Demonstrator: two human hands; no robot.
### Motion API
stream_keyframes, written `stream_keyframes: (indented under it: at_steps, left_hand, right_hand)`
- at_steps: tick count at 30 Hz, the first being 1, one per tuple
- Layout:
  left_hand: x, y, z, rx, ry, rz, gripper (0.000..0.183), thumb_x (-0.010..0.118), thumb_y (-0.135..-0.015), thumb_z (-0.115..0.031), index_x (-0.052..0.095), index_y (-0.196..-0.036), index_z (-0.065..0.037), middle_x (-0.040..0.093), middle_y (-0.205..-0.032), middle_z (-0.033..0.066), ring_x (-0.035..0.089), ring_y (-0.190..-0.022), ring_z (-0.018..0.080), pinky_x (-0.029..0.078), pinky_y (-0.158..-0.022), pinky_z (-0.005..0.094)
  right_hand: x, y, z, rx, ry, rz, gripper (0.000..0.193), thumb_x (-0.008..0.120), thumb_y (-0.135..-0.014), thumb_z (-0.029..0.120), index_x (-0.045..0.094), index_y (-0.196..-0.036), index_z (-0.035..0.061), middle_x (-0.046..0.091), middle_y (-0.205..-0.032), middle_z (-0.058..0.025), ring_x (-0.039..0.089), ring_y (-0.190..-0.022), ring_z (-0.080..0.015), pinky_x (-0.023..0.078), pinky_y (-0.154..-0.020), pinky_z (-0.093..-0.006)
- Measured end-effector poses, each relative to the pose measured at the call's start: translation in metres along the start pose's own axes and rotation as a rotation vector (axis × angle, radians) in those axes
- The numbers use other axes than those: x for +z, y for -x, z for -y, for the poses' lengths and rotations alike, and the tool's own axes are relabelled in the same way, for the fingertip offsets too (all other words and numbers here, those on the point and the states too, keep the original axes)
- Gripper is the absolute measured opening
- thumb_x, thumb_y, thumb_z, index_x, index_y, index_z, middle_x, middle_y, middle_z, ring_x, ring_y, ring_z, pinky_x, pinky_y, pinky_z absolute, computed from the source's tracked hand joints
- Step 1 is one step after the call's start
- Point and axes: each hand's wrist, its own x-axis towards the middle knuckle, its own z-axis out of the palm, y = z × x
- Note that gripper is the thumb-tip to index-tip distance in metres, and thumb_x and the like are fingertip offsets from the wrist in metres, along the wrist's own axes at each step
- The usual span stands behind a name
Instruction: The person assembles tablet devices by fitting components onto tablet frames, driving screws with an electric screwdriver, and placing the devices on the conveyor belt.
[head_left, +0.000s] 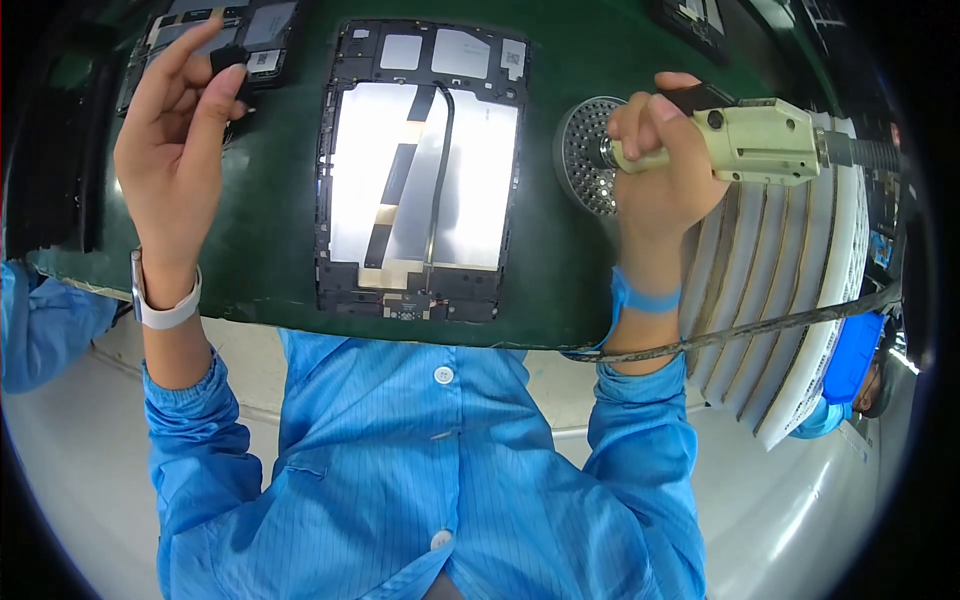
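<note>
Gripping a cream power screwdriver (765, 143) in the closed right hand (665, 165), partly over a round perforated metal dish (578, 155). Holding the left hand (175, 145) raised and half-curled, with a small black piece (229, 59) by the thumb; cannot tell whether pinching it. Facing a tablet frame (475, 180) laid flat on the table (275, 215) between both hands.

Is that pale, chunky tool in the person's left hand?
No, the right hand grips the pale tool, while the left hand is across the opened tablet-like device from it.
</note>
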Motion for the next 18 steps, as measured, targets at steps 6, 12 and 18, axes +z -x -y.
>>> stream_keyframes:
  at_steps: [6, 12, 18]
  left_hand:
    - [0.016, -0.013, 0.001, -0.005, 0.056, 0.160, 0.034, 0.064, -0.093, 0.000, 0.062, -0.127, 0.001, 0.067, -0.098, 0.0076, 0.066, -0.089, 0.0112, 0.057, -0.081, 0.0235]
    - [0.055, -0.032, -0.037, -0.035, 0.265, 0.256, 0.028, 0.068, -0.090, -0.002, 0.068, -0.118, 0.000, 0.067, -0.089, 0.0067, 0.066, -0.086, 0.0122, 0.057, -0.080, 0.0269]
    - [0.085, -0.048, -0.062, -0.412, 0.440, 0.406, 0.024, 0.066, -0.087, 0.009, 0.066, -0.111, 0.008, 0.070, -0.091, 0.0083, 0.065, -0.075, 0.0087, 0.054, -0.067, 0.0198]
  right_hand:
    - [-0.005, 0.001, -0.005, -0.058, 0.024, 0.040, 0.007, 0.057, -0.082, -0.002, 0.059, -0.088, -0.0059, 0.051, -0.055, -0.0060, 0.048, -0.046, -0.0149, 0.048, -0.055, -0.0344]
    - [0.001, 0.005, -0.002, 0.000, 0.075, -0.015, 0.013, 0.058, -0.081, -0.003, 0.060, -0.093, -0.0079, 0.054, -0.058, -0.0062, 0.050, -0.048, -0.0144, 0.046, -0.052, -0.0319]
    - [-0.002, 0.005, -0.002, -0.002, 0.040, -0.016, 0.015, 0.058, -0.081, -0.004, 0.060, -0.095, -0.0090, 0.055, -0.059, -0.0060, 0.050, -0.048, -0.0140, 0.046, -0.051, -0.0302]
